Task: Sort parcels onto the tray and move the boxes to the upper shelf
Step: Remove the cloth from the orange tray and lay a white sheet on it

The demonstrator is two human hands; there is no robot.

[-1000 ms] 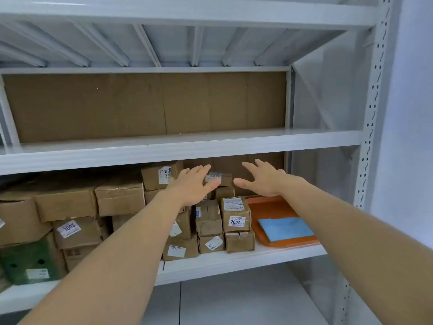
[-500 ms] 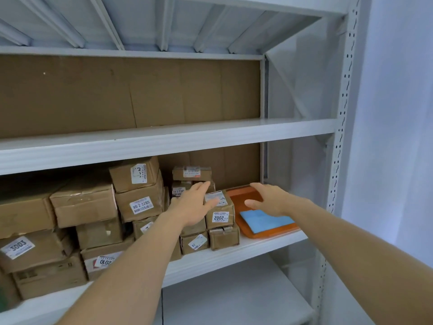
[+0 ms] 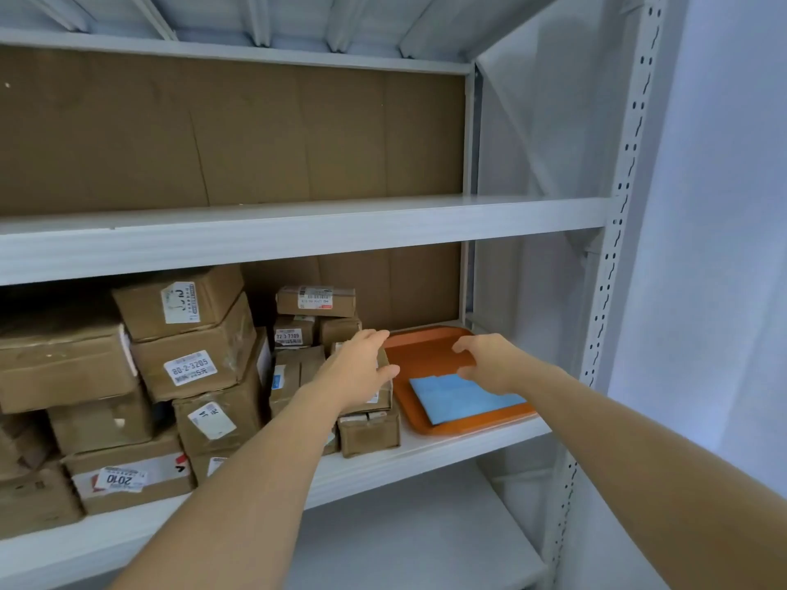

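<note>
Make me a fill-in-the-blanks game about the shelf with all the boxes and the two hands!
1. The tray on the shelf is coloured ____.
2. The flat parcel lying in the tray is coloured ____.
3. The left hand rests on a small cardboard ____.
4. The right hand hovers over the ____.

Missing words: orange; blue; box; tray

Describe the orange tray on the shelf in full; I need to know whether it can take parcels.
The orange tray is a shallow rectangular one with rounded corners and a low raised rim, plastic by its look. It lies flat at the right end of the lower shelf, beside the stacked cardboard boxes. A blue flat parcel lies on its near half; the far half is bare. The right hand hovers over it.
</note>
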